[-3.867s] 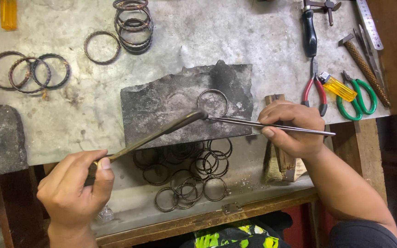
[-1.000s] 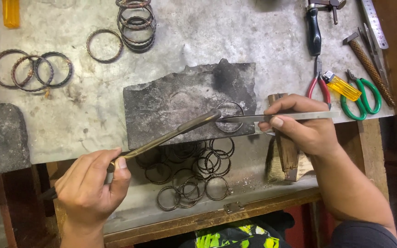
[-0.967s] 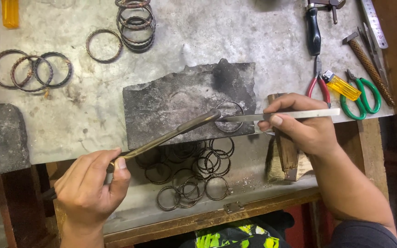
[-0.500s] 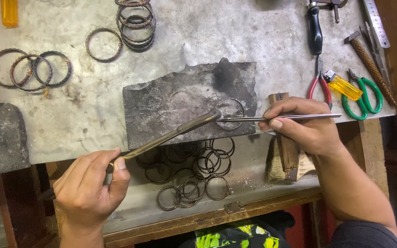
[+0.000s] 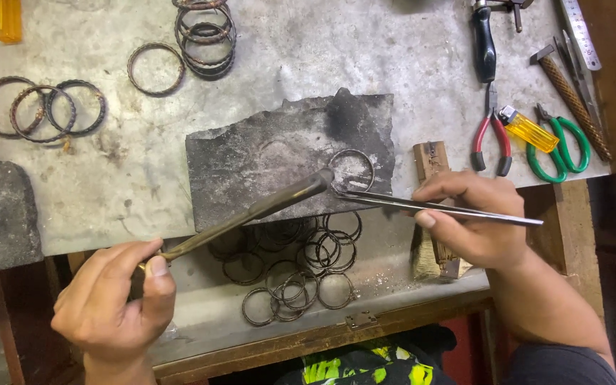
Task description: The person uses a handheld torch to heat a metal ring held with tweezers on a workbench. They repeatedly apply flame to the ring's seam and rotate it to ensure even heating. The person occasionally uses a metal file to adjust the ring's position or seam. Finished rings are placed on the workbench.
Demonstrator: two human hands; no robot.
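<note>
The left hand [image 5: 112, 299] grips a torch [image 5: 251, 212]; the right hand [image 5: 475, 217] pinches long tweezers [image 5: 436, 207], apparently touching a ring [image 5: 351, 169] on the charred slab [image 5: 265, 160].

A grey, scuffed metal-topped desk [image 5: 336, 57] fills the view, stained and scratched all over. Below its front edge sits a lower metal shelf [image 5: 408, 278] framed in worn brown wood with a small hinge. Dark wooden framing runs down the right side. Light is even and flat.
</note>
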